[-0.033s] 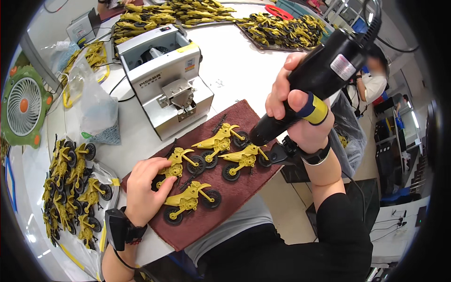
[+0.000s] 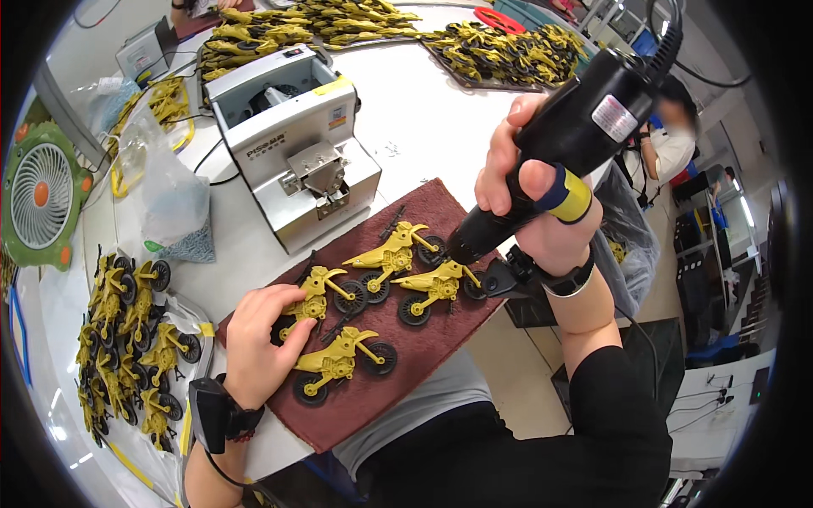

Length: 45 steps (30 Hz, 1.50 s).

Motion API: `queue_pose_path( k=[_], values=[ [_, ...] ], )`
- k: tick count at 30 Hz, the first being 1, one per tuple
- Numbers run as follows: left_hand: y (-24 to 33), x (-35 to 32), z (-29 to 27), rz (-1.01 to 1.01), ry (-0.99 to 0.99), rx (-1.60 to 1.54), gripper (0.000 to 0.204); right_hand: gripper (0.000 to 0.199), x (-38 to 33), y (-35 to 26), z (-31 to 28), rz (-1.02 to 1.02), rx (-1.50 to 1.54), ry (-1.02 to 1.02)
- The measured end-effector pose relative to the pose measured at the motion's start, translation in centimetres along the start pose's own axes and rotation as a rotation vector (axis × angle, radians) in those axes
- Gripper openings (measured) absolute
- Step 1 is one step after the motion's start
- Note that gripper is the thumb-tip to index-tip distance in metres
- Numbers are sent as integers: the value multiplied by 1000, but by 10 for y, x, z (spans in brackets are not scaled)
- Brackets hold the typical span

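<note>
White table point(image 2: 406, 127) in a workroom carries a dark red mat point(image 2: 339, 419), over which both hands are placed. Right hand point(image 2: 555, 241) is closed firmly around a black power tool point(image 2: 555, 131), whose tip points down at the front of one yellow toy motorcycle point(image 2: 434, 288); whether they touch, I cannot tell. Left hand point(image 2: 258, 339) is half open, thumb and fingers spread at the rear of a second motorcycle point(image 2: 315, 302); whether it grips or only rests, I cannot tell. Two more motorcycles point(image 2: 337, 357) lie on the mat, one near each of these. Behind the mat stands a grey-white machine point(image 2: 284, 182). To the left are a pile of motorcycles point(image 2: 110, 339), a plastic bag point(image 2: 186, 244) of small parts and a green fan point(image 2: 42, 190). Farther back, more yellow-and-black pieces point(image 2: 508, 55) are heaped on trays.
</note>
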<state>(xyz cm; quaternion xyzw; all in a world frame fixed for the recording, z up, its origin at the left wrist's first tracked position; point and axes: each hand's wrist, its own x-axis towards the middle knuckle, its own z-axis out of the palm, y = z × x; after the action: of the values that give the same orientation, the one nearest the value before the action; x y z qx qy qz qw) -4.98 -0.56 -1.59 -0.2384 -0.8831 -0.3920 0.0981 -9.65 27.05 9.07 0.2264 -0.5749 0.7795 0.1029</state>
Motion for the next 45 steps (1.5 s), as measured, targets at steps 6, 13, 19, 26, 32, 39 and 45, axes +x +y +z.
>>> queue_pose_path(
  k=[6, 13, 19, 26, 32, 39, 45],
  values=[
    [3, -1, -1, -48, 3, 19, 31, 47, 3, -11, -3, 64, -51, 11],
    [4, -1, 6, -26, -34, 33, 32, 36, 7, -4, -13, 106, 74, 107],
    [13, 2, -6, 11, -101, 110, 28, 28, 1, -1, -13, 142, 193, 29],
    [16, 2, -9, -39, -113, 137, 28, 29, -1, -3, -1, 81, 94, -70],
    [5, 0, 6, -31, 6, 78, 36, 42, -4, -23, -9, 75, 187, -116],
    [-6, -5, 4, 3, 51, 71, 34, 31, 29, -14, 23, -55, 107, -114],
    [-12, -8, 1, 18, 62, 73, 34, 18, 71, 12, 68, -238, 233, 104]
  ],
)
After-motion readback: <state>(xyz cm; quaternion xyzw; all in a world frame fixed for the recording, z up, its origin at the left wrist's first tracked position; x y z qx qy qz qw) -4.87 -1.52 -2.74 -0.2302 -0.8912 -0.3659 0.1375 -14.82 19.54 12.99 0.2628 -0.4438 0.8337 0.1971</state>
